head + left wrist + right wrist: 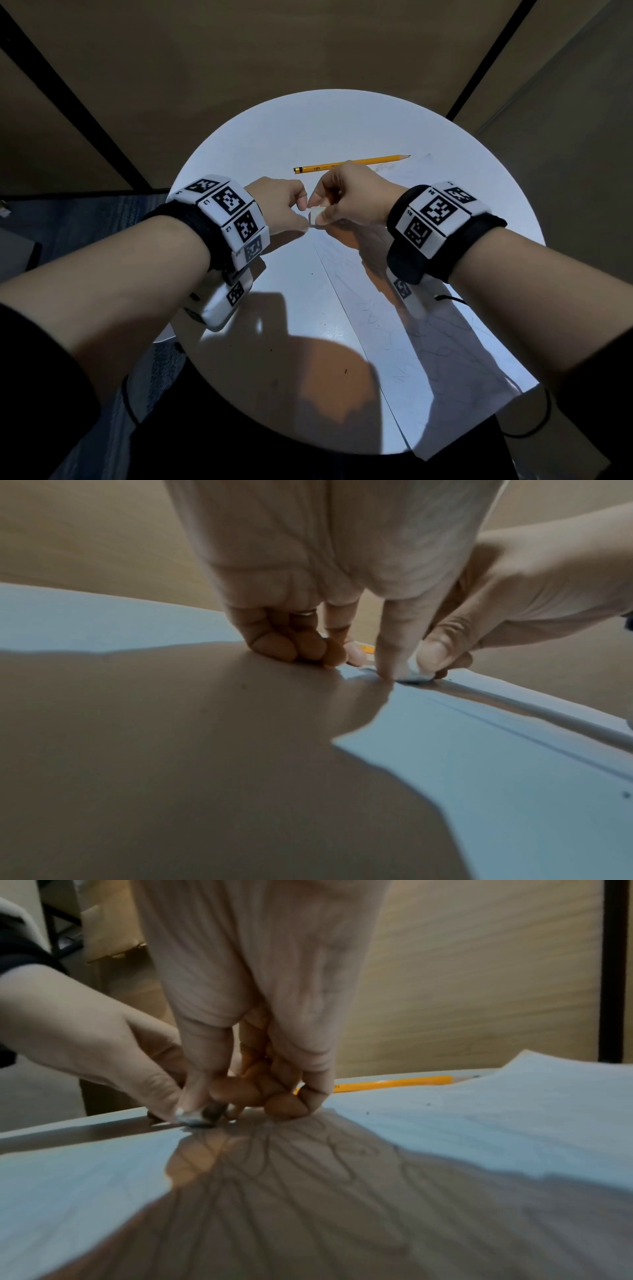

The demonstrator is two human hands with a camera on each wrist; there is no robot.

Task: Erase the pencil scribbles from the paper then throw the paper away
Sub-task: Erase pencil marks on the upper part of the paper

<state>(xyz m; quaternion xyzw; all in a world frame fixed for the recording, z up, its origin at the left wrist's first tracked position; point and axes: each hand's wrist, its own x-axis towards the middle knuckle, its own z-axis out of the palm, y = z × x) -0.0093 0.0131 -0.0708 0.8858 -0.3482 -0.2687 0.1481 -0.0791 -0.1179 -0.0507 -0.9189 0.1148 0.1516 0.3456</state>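
Note:
A white sheet of paper (394, 325) with faint pencil scribbles lies on the round white table (274, 137), running from the middle to the front right edge. My right hand (322, 213) pinches a small white eraser (317, 217) between thumb and forefinger at the paper's far left corner. The eraser (193, 1119) has a grey, dirty underside and touches the sheet. My left hand (304, 216) meets it from the left with its fingers curled. Its thumb (390, 653) presses down at the paper's corner beside the eraser (416, 675). The scribbles (308, 1150) lie in the shadow under my right hand (212, 1104).
A yellow pencil (352, 162) lies across the table just beyond my hands, tip pointing right, and shows again as the pencil (394, 1083) behind my right fingers. The paper overhangs the table's front right edge. A wooden wall stands behind the table.

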